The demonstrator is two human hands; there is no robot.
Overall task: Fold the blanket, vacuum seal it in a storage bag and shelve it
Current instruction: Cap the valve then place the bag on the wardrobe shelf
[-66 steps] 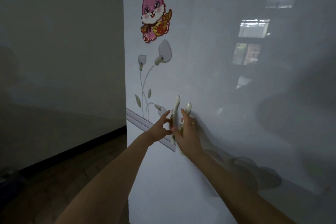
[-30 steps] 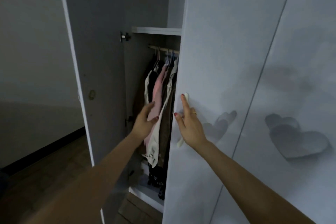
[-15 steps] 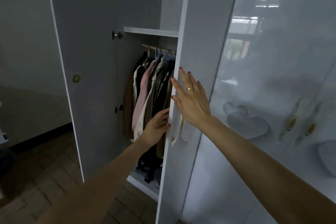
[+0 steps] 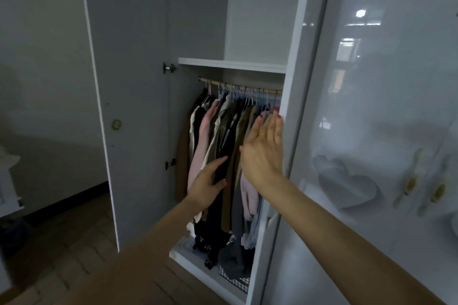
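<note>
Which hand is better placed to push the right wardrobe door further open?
Right. The right hand lies flat against the inner edge of the right door, fingers straight. The left hand is lower, among the hanging clothes, apart from that door.

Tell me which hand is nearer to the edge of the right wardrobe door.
The right hand. Its straight fingers lie flat against the edge of the right wardrobe door. The left hand is lower and further left, on the hanging clothes, apart from the door.
</note>
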